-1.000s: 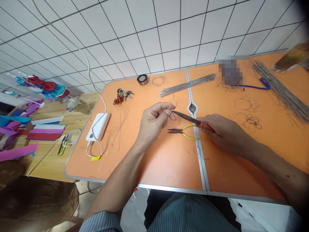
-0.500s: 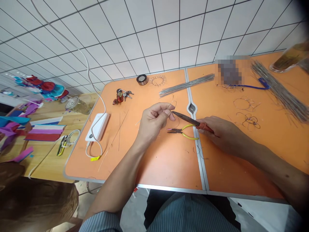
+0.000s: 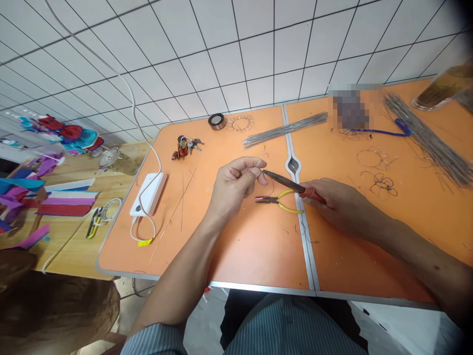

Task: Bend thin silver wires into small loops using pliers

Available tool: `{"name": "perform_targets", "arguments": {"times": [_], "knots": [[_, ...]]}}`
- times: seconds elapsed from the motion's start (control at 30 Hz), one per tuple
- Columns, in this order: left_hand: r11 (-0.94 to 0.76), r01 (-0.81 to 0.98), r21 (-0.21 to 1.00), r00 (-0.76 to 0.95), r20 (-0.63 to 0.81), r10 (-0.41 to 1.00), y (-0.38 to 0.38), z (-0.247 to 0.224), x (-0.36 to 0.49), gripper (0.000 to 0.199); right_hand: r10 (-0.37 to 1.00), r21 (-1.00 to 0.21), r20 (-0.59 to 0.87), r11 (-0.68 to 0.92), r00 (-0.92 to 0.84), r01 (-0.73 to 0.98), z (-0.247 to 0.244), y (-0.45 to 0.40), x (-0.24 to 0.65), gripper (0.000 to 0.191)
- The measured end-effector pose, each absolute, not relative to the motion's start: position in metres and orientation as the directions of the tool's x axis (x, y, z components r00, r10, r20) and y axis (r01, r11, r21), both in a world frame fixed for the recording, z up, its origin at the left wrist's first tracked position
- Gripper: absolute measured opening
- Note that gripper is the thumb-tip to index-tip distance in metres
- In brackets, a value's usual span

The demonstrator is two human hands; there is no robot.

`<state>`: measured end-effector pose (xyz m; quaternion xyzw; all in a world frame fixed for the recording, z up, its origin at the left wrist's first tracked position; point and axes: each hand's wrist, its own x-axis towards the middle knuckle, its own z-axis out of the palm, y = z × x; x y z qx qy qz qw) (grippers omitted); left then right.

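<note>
Between the thumb and fingers of my left hand point(image 3: 236, 185) a thin, bent wire point(image 3: 272, 185) is pinched, its curve showing beside the fingertips. My right hand point(image 3: 328, 197) is wrapped round the red handles of long-nose pliers point(image 3: 283, 180). Their dark jaws point left and their tip meets the wire at my left fingertips; the exact grip there is too small to make out. Just below, a second pair of pliers with yellow handles point(image 3: 281, 200) lies on the orange table point(image 3: 258, 256), across its metal seam.
Behind my hands lies a bundle of straight wires point(image 3: 286, 130), with black tape point(image 3: 217, 121) and keys point(image 3: 187, 146) farther left. A white power bank point(image 3: 148, 194) has a cable attached. Bent wire pieces point(image 3: 384, 185) and a larger wire bundle point(image 3: 428, 138) lie at right.
Both hands keep almost the same pose, with the pliers' tip still at the wire. The whole view has shifted very slightly.
</note>
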<state>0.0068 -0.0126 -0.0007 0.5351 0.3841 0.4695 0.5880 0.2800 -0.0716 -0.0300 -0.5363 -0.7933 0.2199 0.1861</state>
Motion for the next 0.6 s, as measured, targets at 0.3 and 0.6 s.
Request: {"name": "perform_targets", "arguments": {"times": [0.3, 0.6], "knots": [[-0.030, -0.085, 0.996, 0.181, 0.045, 0.982, -0.011, -0.004, 0.006, 0.024, 0.924, -0.583, 0.031, 0.327, -0.381, 0.744, -0.024, -0.068, 0.280, 0.041], [-0.008, -0.140, 0.990, 0.181, 0.033, 0.983, -0.012, -0.005, 0.009, 0.027, 0.943, -0.645, -0.110, 0.174, -0.315, 0.744, -0.019, -0.072, 0.279, 0.032]]}}
